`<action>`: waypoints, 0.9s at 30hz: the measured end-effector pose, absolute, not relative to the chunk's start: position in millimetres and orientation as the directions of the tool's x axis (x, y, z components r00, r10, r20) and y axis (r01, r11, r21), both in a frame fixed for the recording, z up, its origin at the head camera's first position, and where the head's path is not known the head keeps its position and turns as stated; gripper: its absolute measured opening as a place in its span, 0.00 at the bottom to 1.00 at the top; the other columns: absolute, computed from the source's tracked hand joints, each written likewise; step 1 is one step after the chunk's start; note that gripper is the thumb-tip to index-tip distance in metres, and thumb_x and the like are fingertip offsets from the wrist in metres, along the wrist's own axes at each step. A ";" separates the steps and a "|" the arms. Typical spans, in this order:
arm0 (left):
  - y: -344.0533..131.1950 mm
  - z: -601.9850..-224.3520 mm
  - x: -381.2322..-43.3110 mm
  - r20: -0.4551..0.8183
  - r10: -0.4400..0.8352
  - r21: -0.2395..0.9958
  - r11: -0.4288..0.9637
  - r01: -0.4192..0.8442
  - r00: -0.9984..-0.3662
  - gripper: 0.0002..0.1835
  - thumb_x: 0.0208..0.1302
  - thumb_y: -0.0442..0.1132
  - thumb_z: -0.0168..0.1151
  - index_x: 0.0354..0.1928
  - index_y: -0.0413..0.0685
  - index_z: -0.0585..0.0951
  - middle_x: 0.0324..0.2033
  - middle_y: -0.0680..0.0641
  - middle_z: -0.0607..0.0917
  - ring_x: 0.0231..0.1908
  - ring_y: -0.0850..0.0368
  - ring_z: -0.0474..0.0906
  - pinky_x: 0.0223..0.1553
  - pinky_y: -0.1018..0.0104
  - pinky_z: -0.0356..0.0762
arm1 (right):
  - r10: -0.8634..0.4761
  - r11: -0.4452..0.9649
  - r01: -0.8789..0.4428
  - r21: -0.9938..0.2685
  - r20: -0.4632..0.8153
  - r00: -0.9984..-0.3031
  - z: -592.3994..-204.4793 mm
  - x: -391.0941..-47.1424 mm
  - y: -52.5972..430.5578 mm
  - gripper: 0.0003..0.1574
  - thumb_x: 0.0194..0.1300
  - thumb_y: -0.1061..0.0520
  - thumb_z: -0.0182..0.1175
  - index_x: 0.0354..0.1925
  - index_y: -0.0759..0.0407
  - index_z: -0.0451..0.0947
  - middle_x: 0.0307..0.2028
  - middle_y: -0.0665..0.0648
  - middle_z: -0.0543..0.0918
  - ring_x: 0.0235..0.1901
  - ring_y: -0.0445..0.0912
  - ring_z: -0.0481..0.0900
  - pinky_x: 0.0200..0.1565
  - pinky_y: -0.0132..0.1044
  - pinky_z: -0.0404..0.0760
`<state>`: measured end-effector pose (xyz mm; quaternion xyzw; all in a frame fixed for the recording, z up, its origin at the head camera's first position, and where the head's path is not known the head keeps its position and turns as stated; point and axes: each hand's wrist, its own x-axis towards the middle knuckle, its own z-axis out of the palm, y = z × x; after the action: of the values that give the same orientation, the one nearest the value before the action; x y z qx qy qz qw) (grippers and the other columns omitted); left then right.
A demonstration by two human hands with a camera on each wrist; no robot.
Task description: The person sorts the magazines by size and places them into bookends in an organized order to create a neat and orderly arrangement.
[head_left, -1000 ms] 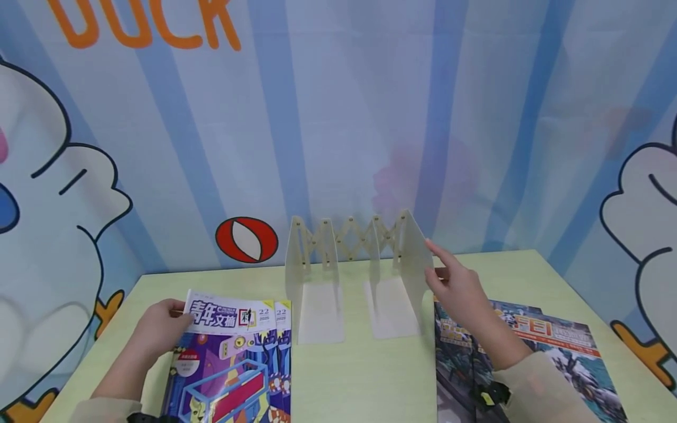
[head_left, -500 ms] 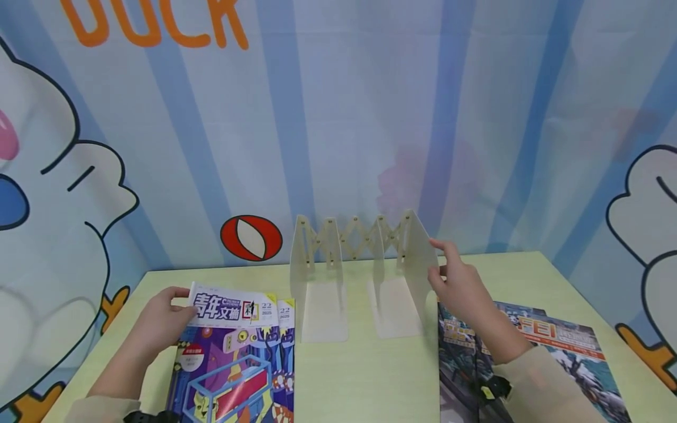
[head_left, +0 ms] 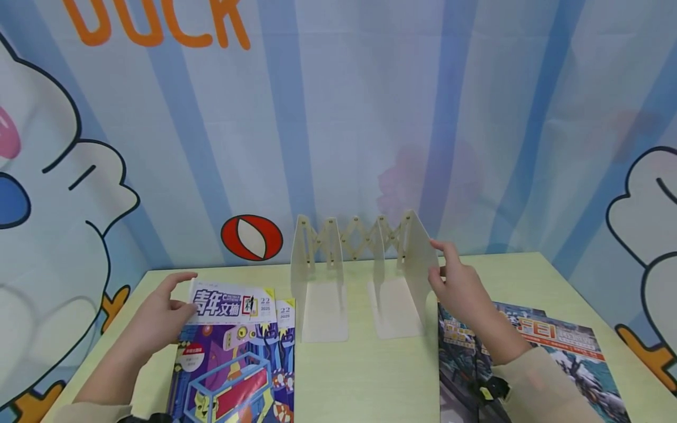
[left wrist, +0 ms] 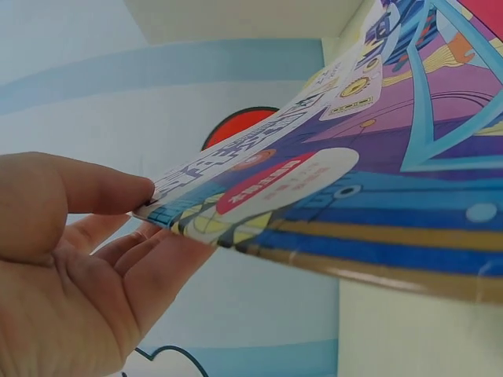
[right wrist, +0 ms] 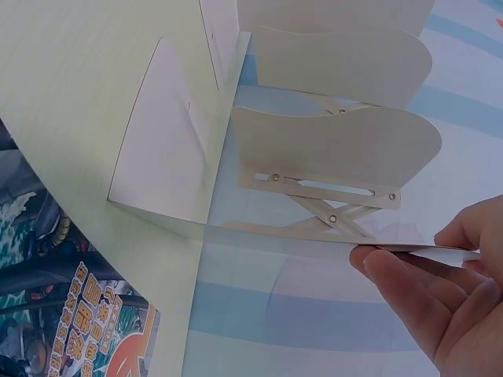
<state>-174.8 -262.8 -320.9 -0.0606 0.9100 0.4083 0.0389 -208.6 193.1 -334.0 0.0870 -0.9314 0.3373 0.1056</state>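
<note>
An expandable white metal bookend [head_left: 324,311] with several upright panels and a criss-cross linkage stands at the back middle of the table. My right hand [head_left: 462,288] pinches the edge of its outer right panel [right wrist: 299,236], digits on both faces in the right wrist view. At the left, my left hand [head_left: 158,320] is at the upper left corner of a purple magazine [head_left: 227,358] with a white title band. In the left wrist view, that magazine's corner [left wrist: 196,220] is lifted and bent, held between thumb and fingers. Another magazine [head_left: 286,352] with a matching cover lies partly beneath it.
Dark-covered magazines [head_left: 571,346] overlap at the table's right side, partly under my right forearm. The pale green table [head_left: 365,382] meets a blue striped curtain [head_left: 344,117] with cartoon prints along its back edge.
My left hand has kept hold of the magazine's corner while its upper finger has risen and stretched forward. The right hand keeps its place on the bookend. The head view has shifted slightly.
</note>
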 end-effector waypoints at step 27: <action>-240.0 -286.3 -156.4 -0.108 -0.036 0.725 0.681 -0.104 -0.993 0.34 0.70 0.38 0.47 0.74 0.53 0.47 0.52 0.28 0.74 0.33 0.51 0.83 0.31 0.57 0.84 | -0.101 0.790 -0.271 -0.550 0.318 -0.943 -337.4 -208.0 191.8 0.32 0.72 0.57 0.44 0.71 0.55 0.50 0.30 0.63 0.82 0.07 0.45 0.60 0.12 0.37 0.64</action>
<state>-156.4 -240.0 -286.3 -0.0382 0.9158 0.3975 0.0426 -208.0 191.8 -337.4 0.0994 -0.9360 0.3083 0.1373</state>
